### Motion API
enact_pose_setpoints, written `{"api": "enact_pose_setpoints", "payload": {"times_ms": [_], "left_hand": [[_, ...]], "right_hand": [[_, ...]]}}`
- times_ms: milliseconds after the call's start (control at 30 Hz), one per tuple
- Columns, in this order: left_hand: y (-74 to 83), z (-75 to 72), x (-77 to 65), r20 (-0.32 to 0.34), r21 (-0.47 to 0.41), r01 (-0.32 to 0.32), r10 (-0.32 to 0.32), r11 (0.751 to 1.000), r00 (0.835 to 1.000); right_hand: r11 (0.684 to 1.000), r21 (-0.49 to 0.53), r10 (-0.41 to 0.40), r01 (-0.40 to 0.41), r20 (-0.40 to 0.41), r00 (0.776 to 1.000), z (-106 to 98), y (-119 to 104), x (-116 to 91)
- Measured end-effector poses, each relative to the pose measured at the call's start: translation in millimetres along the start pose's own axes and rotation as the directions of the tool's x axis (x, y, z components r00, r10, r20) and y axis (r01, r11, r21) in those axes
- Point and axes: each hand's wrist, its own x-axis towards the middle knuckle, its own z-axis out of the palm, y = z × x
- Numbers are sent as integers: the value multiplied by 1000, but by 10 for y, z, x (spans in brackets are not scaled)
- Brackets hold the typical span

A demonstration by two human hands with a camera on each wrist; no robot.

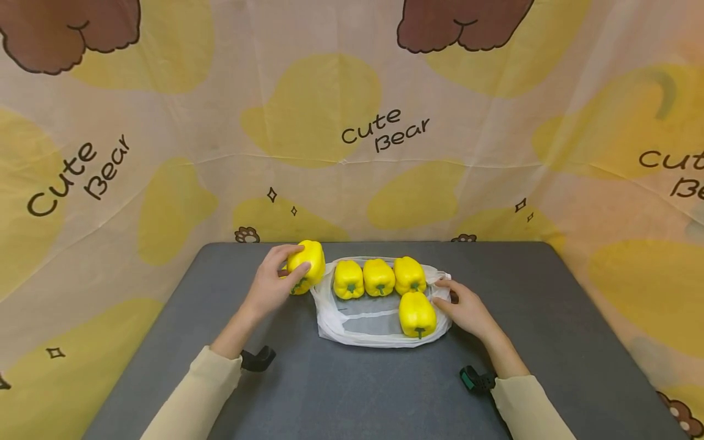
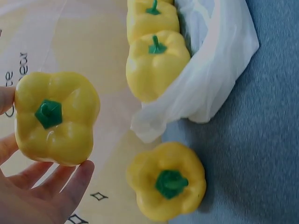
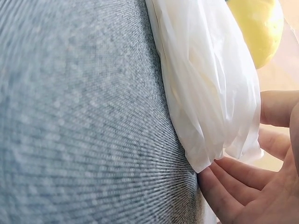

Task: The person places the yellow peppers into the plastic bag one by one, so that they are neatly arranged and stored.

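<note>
In the head view my left hand (image 1: 271,280) grips a yellow bell pepper (image 1: 312,258), raised beside the left end of a white plastic bag (image 1: 330,321). Its green stem faces the camera in the left wrist view, with thumb and fingers around its sides. A second loose bell pepper (image 2: 149,205) sits on the table just outside the bag, mostly hidden behind the held one in the head view. My right hand (image 1: 464,307) holds the bag's right rim between thumb and fingers. Inside the wide-open bag sit several yellow bell peppers (image 1: 378,278), three in a back row and another bell pepper (image 1: 417,315) at front right.
Everything rests on a dark grey table (image 1: 374,391). Behind its back edge hangs a patterned cloth (image 1: 308,110) with bear prints and lettering. A black band (image 1: 257,359) is on the left wrist and another band (image 1: 477,380) on the right.
</note>
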Motion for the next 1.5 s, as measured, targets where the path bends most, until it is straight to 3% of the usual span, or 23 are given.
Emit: {"api": "enact_pose_setpoints", "payload": {"times_ms": [400, 1067, 1500], "left_hand": [[114, 225, -47, 35, -31, -11, 12, 999, 999], [260, 598, -148, 113, -175, -21, 41, 984, 993], [310, 923, -244, 158, -138, -29, 50, 990, 986]], "right_hand": [[1000, 3, -3, 3, -4, 1000, 6, 14, 6], [1000, -11, 5, -5, 0, 1000, 12, 16, 14], [1000, -15, 4, -4, -7, 1000, 17, 11, 9]]}}
